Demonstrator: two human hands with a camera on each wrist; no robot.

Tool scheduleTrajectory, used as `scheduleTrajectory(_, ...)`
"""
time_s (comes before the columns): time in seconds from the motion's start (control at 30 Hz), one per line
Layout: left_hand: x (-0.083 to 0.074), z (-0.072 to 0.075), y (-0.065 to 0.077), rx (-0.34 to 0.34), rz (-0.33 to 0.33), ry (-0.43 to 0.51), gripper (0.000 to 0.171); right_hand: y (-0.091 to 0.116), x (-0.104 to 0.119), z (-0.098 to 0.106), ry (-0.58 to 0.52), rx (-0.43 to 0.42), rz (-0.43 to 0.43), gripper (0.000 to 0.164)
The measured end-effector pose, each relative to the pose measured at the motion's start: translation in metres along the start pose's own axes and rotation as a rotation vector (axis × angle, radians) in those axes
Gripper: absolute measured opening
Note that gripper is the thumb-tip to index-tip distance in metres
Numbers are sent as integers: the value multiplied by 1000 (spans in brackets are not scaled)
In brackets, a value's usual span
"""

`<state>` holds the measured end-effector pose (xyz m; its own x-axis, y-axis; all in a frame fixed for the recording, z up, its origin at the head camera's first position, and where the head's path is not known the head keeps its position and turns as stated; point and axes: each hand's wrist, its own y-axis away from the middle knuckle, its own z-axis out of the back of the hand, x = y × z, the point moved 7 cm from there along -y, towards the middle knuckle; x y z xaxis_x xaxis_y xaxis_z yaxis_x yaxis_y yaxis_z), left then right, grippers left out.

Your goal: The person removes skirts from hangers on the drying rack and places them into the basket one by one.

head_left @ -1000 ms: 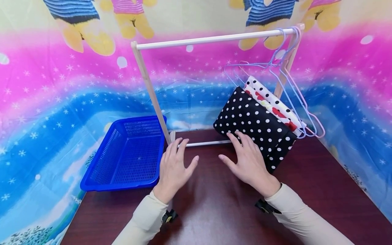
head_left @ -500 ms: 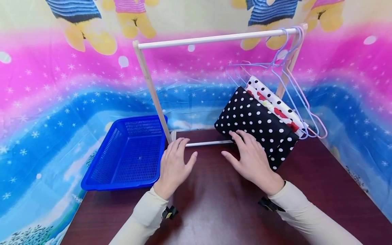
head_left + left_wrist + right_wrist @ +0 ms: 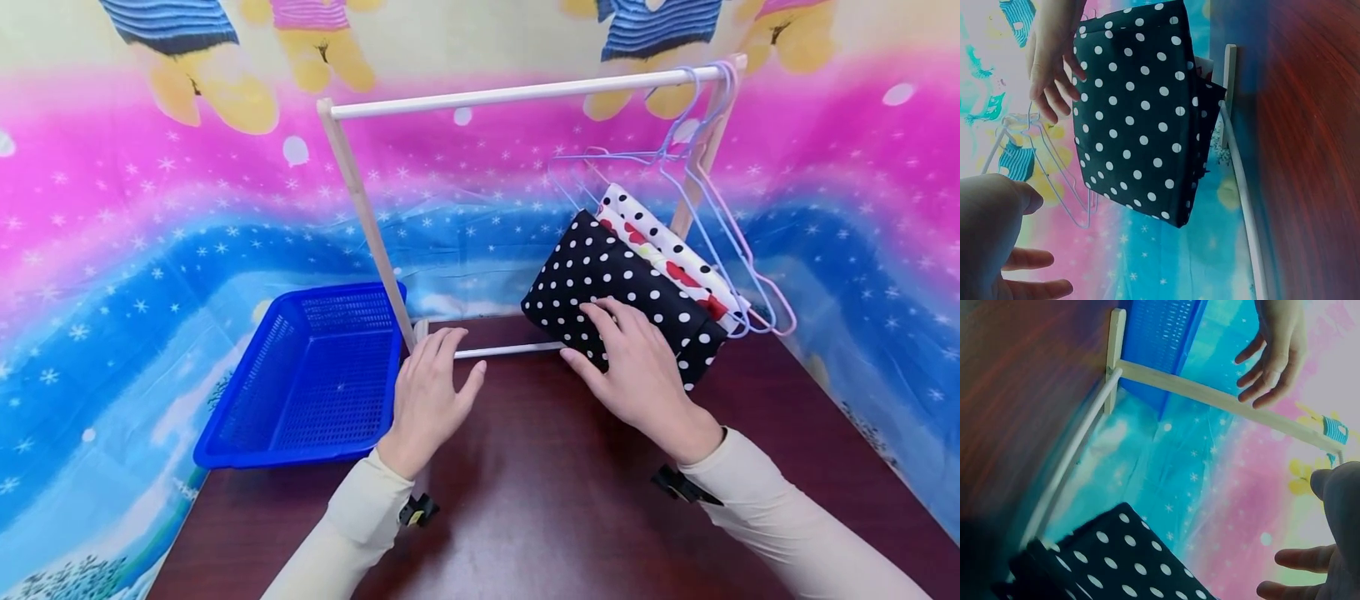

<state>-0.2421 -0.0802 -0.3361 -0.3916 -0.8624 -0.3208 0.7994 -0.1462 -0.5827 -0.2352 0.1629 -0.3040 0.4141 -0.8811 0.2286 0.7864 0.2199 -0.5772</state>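
A black cloth with white polka dots (image 3: pixel 600 267) hangs folded over a light-blue hanger (image 3: pixel 693 183) at the right end of a rack. My right hand (image 3: pixel 641 371) is in front of this cloth in the head view, fingers spread and gently bent, holding nothing. My left hand (image 3: pixel 431 396) hovers between the blue basket (image 3: pixel 300 454) and the rack's lower bar (image 3: pixel 510 350), fingers relaxed. In the left wrist view the dotted cloth (image 3: pixel 1129 119) fills the middle. Behind it hangs a white cloth with black dots and red flowers (image 3: pixel 667 242), partly hidden.
The wooden rack has a white top rail (image 3: pixel 495 96) and a left post (image 3: pixel 367 225) close beside the basket. A pink hanger (image 3: pixel 783 312) hangs at the far right. Underneath is a dark red-brown table (image 3: pixel 525 500), with a printed cloth backdrop (image 3: pixel 187 192) around it.
My right hand has moved slightly up and to the right, overlapping more of the dotted cloth. The left hand has hardly shifted, and the hangers stay where they were.
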Motion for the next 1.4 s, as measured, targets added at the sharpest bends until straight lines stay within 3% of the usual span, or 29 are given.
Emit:
scheduleTrajectory(0.47,-13,-4,-7,12,-41,34,47,-13,-6,34,25,-38,-24,64)
scheduleTrajectory(0.83,-24,-5,-10,26,-50,38,45,-24,-9,68,29,-130,-31,60)
scheduleTrajectory(1.4,-38,-6,-14,58,-98,48,46,-35,-33,95,52,-193,-105,59)
